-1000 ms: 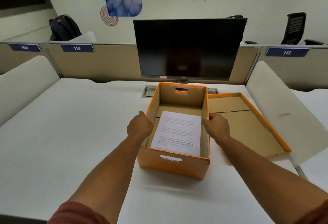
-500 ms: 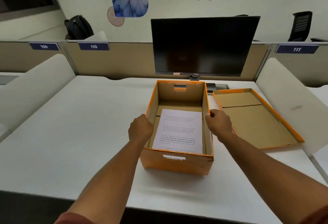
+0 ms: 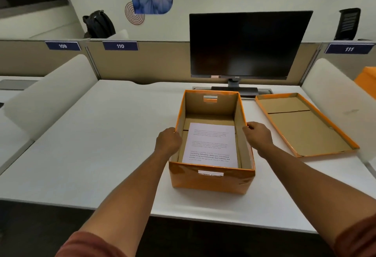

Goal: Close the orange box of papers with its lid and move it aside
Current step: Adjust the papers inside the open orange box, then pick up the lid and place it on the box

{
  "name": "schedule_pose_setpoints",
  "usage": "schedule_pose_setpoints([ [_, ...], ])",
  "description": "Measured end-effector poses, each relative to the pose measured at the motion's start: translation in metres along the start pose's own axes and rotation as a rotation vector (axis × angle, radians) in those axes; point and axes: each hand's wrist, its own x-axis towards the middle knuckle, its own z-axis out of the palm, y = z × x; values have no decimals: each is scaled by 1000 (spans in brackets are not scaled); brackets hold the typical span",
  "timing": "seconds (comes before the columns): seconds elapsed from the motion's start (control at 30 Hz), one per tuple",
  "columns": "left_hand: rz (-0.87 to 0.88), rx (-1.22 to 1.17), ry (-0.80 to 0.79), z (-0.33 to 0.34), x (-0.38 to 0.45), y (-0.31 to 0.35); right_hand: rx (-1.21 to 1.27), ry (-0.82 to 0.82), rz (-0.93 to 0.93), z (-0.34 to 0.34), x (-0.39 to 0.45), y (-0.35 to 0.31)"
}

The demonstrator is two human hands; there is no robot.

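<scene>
Since a second ago the orange box (image 3: 211,179) sits nearer the tabletop (image 3: 91,145) front edge. Left hand (image 3: 167,141) curls on its left rim, right hand (image 3: 257,134) grips the right rim; lid (image 3: 303,126) lies upturned right.

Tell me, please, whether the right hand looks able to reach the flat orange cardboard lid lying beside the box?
Probably yes: the right hand rests on the box's right wall, and the flat orange cardboard lid lies just beyond it with nothing between.
</scene>
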Motion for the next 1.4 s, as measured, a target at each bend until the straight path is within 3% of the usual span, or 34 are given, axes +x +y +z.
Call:
schedule_pose_setpoints([
  [0.1,-17,-29,29,1,4,8,52,6,-21,-7,1,3],
  [0.27,170,-65,196,10,15,51,-12,57,-57,-19,3,12],
  [0.4,272,-71,208,26,13,86,-86,81,-65,-36,12,24],
  [0.77,378,-225,39,94,28,177,-398,51,36,-85,69,102],
  [1.03,486,-267,-24,147,33,238,-574,-65,14,-85,94,153],
  [1.2,414,-276,-61,167,42,252,-602,-121,65,-76,94,168],
  [1.4,388,-267,-108,168,46,254,-535,-46,56,-77,93,169],
])
